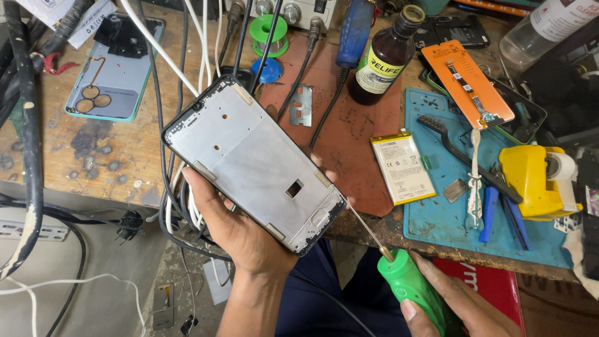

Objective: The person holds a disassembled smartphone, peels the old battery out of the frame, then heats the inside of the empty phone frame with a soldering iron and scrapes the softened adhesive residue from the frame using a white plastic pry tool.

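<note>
**Phone frame held in one hand, screwdriver at its lower corner**

The person's left hand (240,234) is cradling a bare phone frame (253,162) from below, palm under its lower edge and fingers wrapping round the far long side, so the hand is closed on it. The frame is sitting tilted above the edge of the wooden workbench (62,156), with its silvery metal plate facing the camera and a dark rim all round. The right hand (446,302) is gripping a green-handled screwdriver (409,287), its thin shaft reaching up to the frame's lower right corner; whether the tip is actually touching is hard to tell.

The frame is looking light and thin, stiff across the plate but likely easy to bend or crack if squeezed at the middle. The long edges are the safest place to grip, as the left hand is doing now. The smooth metal may be slippery.

On the bench beyond, a white phone battery (402,167) is lying on a brown mat (349,125), beside a blue mat (449,218) carrying a black brush (462,156) and a yellow tape dispenser (536,181). A dark glass bottle (380,59) is standing behind, and a pale blue back cover (112,68) is lying to the left among cables.
</note>
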The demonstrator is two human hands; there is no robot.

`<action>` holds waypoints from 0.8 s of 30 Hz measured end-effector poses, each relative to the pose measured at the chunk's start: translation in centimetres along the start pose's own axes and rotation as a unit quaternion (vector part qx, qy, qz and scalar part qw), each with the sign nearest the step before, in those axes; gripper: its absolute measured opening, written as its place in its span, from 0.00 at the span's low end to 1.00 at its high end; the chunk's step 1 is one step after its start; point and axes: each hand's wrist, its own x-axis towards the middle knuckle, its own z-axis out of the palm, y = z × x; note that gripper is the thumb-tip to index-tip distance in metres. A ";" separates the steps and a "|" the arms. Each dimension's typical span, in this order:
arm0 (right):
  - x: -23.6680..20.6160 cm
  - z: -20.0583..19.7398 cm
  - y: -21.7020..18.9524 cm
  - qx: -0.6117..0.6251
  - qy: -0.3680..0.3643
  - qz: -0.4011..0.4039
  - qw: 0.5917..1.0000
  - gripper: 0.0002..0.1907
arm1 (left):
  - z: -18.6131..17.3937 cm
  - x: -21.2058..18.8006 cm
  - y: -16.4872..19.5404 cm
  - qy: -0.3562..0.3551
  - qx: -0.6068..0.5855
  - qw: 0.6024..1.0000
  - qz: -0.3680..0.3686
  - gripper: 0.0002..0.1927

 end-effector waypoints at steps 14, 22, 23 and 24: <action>0.6 0.2 1.0 0.009 -0.025 0.041 0.999 0.31 | 0.8 0.6 -0.1 0.052 0.002 0.999 -0.007 0.47; 1.2 0.2 3.3 0.000 -0.083 -0.045 0.996 0.36 | 0.6 0.7 -0.9 0.042 0.084 0.995 -0.037 0.50; 0.7 0.5 3.2 0.001 -0.082 0.023 0.996 0.36 | 0.6 0.6 -1.0 0.046 0.084 0.995 -0.035 0.49; 0.2 0.9 3.2 0.001 -0.056 0.037 0.998 0.35 | 0.6 0.4 -1.0 0.041 0.076 0.995 -0.041 0.49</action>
